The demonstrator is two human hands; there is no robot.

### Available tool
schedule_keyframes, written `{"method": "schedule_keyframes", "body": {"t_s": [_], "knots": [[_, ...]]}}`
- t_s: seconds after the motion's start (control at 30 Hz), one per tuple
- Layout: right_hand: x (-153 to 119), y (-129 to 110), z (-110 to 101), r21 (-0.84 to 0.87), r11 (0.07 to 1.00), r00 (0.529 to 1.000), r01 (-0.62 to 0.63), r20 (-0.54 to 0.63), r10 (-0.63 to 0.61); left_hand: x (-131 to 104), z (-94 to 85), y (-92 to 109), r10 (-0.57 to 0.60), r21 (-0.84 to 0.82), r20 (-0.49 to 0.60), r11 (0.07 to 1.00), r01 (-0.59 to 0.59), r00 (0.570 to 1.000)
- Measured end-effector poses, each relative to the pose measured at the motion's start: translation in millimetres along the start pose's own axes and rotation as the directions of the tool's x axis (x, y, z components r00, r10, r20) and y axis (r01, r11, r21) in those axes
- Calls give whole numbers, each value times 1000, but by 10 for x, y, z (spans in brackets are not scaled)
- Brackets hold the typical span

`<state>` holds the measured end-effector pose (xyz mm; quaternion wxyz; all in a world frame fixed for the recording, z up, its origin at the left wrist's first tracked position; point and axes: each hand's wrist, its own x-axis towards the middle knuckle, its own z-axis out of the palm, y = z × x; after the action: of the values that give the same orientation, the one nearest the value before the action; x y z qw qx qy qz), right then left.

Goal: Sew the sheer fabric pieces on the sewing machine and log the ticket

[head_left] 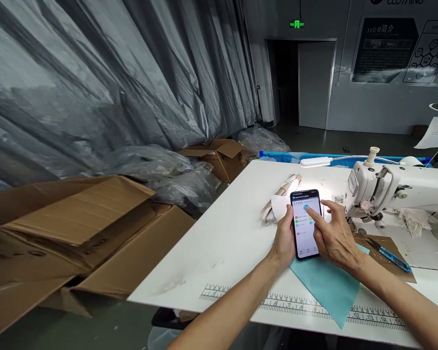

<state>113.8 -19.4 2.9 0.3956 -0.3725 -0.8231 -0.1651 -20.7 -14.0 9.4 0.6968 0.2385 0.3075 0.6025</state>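
Observation:
My left hand holds a black smartphone by its left edge, upright with a lit screen of small coloured icons. The index finger of my right hand points at the upper part of the screen; its other fingers are partly bent, apart, with nothing in them. Under the phone and both hands lies a teal cloth piece on the white table. Beyond the phone is a bundle of beige and white fabric. Blue thread snips rest on a brown board right of my right hand.
A white sewing machine stands at the right with a lamp beside it. A printed ruler runs along the table's front edge. Large open cardboard boxes and plastic bags lie on the left, before a silver curtain.

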Motion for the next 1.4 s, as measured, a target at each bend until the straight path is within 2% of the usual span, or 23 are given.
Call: {"method": "schedule_keyframes", "body": {"t_s": [0.1, 0.2, 0.27, 0.33, 0.37, 0.43, 0.5, 0.57, 0.63, 0.67, 0.7, 0.77, 0.83, 0.87, 0.9, 0.93, 1.0, 1.1, 1.27, 1.4], "knots": [[23, -11, -6, 2, 999, 999, -35, 5, 35, -9, 9, 11, -17, -18, -3, 1000, 17, 1000], [-23, -25, -39, 92, 992, 995, -90, -34, 93, -18, 2, 22, -42, -33, 15, 999, 42, 999], [-86, -34, -61, 202, 967, 985, -157, -44, 169, -22, -3, 26, -64, -36, 36, 997, 66, 997], [-149, -40, -83, 325, 898, 951, -295, 8, 309, -27, 1, 26, -70, -38, 33, 997, 71, 997], [-172, -43, -96, 381, 840, 918, -387, 76, 389, -30, 9, 24, -62, -40, 20, 997, 63, 998], [-191, -54, -132, 457, 684, 822, -569, 302, 482, -42, 33, 21, -35, -42, -7, 999, 35, 999], [-183, -75, -185, 507, 519, 724, -688, 520, 453, -75, 60, 26, -18, -24, -4, 1000, 18, 1000], [-176, -102, -260, 571, 356, 673, -739, 618, 406, -148, 69, 41, 10, 51, 52, 999, -13, 999], [-198, -118, -357, 631, 179, 638, -755, 643, 423, -279, 40, 56, 70, 233, 149, 967, -104, 986], [-220, -118, -412, 641, 82, 604, -763, 663, 442, -367, 7, 54, 106, 371, 206, 912, -178, 973], [-245, -113, -468, 636, -16, 559, -772, 690, 460, -466, -38, 41, 137, 520, 271, 812, -265, 953], [-287, -95, -578, 604, -197, 452, -772, 740, 499, -672, -157, -26, 180, 766, 400, 474, -435, 899], [-289, -85, -658, 585, -328, 353, -741, 756, 552, -846, -288, -139, 188, 836, 514, 106, -538, 837], [-271, -90, -680, 586, -370, 315, -721, 753, 578, -908, -347, -199, 174, 824, 562, -33, -565, 809], [-241, -105, -688, 590, -399, 287, -702, 747, 600, -950, -399, -254, 153, 801, 599, -133, -584, 786], [-202, -130, -682, 596, -417, 268, -687, 740, 617, -974, -441, -298, 126, 774, 629, -194, -603, 767], [-109, -208, -643, 603, -431, 256, -671, 734, 630, -977, -495, -344, 71, 730, 673, -224, -646, 736], [38, -365, -568, 605, -434, 266, -668, 738, 620, -941, -516, -333, 51, 699, 707, -195, -688, 705], [196, -589, -571, 608, -432, 233, -667, 720, 654, -958, -505, -311, 148, 652, 756, -250, -715, 637], [168, -678, -663, 607, -411, 221, -680, 705, 674, -1000, -509, -299, 204, 658, 752, -194, -727, 626]]}}
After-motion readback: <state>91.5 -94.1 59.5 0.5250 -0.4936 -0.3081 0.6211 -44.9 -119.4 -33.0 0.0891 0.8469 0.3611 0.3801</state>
